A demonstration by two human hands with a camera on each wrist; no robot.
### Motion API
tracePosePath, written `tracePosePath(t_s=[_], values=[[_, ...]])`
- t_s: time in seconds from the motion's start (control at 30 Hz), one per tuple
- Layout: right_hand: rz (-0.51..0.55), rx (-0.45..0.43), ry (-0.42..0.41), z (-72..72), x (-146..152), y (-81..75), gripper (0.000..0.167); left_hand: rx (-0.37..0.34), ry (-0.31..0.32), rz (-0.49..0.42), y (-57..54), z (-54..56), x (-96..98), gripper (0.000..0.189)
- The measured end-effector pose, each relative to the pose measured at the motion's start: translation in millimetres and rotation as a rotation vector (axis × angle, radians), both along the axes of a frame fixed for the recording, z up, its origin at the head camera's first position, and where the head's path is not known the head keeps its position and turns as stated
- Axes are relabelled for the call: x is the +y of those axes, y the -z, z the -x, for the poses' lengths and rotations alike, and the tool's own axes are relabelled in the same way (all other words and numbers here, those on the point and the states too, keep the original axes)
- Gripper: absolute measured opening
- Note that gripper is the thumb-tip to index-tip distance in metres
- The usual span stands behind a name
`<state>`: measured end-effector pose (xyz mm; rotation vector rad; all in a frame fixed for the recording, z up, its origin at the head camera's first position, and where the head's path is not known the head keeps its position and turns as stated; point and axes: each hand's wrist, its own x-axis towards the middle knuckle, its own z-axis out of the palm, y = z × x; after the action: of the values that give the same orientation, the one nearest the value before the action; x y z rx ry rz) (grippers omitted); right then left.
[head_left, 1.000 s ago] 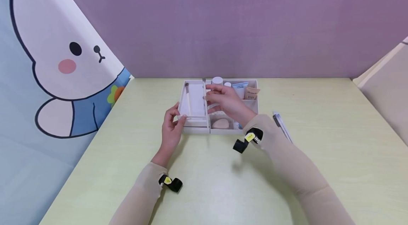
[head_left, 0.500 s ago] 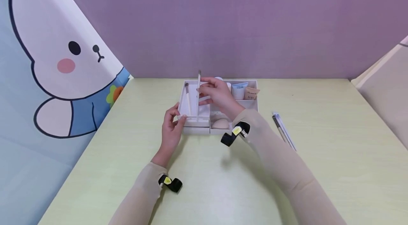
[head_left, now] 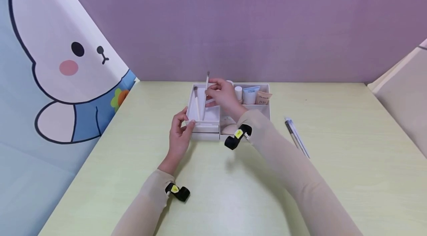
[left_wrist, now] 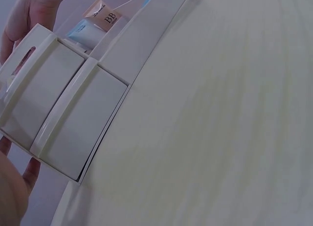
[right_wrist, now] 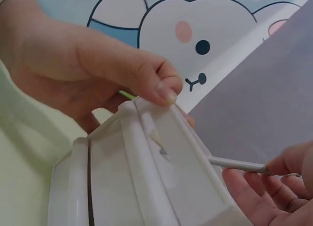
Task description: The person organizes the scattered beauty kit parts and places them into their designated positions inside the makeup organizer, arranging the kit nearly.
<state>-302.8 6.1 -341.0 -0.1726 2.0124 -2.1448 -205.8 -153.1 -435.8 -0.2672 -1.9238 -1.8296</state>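
Observation:
My right hand point(head_left: 224, 97) pinches a slim makeup brush point(head_left: 207, 78) over the top drawer of a white desktop organizer. The brush stands nearly upright, bristles up, with its handle's lower end inside the drawer. Another makeup brush point(head_left: 196, 104) lies in that drawer point(head_left: 212, 115), dark bristles toward the back. My left hand point(head_left: 180, 134) grips the drawer's front left corner, thumb on the front rim and fingers at the left side. In the right wrist view, the pinched handle point(right_wrist: 239, 164) runs behind the drawer's wall.
Right of the drawers, open compartments hold a white-capped bottle point(head_left: 238, 93), a blue-white tube point(head_left: 250, 95), a beige BB tube point(head_left: 263, 97) and a beige sponge point(head_left: 229, 129), partly covered by my wrist. Slim pen-like sticks point(head_left: 298, 137) lie on the table to the right.
My right hand has moved left with the brush, from the drawer's right edge to over its inside. My left hand has stayed at the corner.

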Motion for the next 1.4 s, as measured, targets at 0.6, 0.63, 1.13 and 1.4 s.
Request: tracePosePath(t_s=[0.6,0.63,1.13,1.4], values=[[-0.143,0.030,-0.086,-2.9,0.1,-0.7,0.046,-0.031,-0.014,0.026,-0.7,-1.2,-0.8,0.016],[-0.147,0.030,-0.086,-3.2,0.3,-0.7,0.045,-0.032,-0.014,0.026,-0.7,-1.3,-0.7,0.016],[0.005,0.060,-0.100,-13.7,21.1,-1.1,0.038,-0.008,0.002,0.012,-0.5,-1.3,1.6,0.016],[0.048,0.072,-0.149,-26.4,45.5,-6.7,0.035,0.006,-0.005,0.013,0.0,-0.9,0.1,0.017]])
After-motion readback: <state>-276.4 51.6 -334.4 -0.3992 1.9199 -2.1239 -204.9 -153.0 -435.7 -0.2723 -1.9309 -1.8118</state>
